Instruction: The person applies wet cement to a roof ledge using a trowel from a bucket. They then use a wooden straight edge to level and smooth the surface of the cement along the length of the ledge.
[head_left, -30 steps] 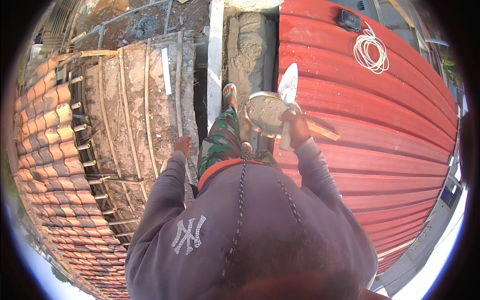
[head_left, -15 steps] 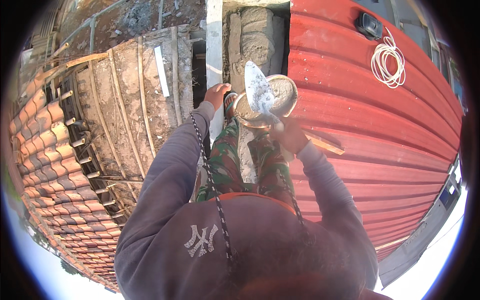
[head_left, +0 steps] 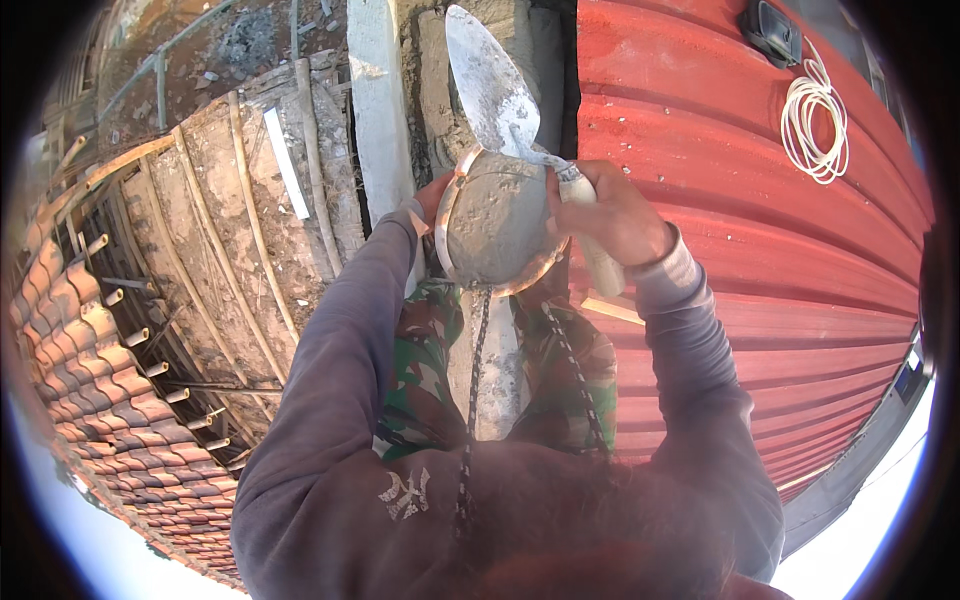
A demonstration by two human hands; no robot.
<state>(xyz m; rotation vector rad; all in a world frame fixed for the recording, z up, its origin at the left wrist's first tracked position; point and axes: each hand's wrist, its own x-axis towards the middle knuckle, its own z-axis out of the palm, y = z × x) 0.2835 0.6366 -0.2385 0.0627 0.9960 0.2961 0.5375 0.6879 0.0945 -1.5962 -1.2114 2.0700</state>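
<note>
Below, red corrugated roofing point(head_left: 760, 230) flanks a narrow concrete wall top point(head_left: 380, 110).

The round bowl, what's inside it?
The bowl is filled nearly to its rim with wet grey mortar. The mortar hides the bottom. The trowel blade sticks out above it.

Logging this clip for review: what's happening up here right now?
A person straddling a masonry ridge between roofs holds a round bowl of grey mortar with the left hand at its rim. The right hand grips a trowel by its handle, the mortar-smeared blade pointing up and away above the bowl. A red corrugated roof lies to the right with a coil of white cord on it; clay tiles lie to the left.
</note>
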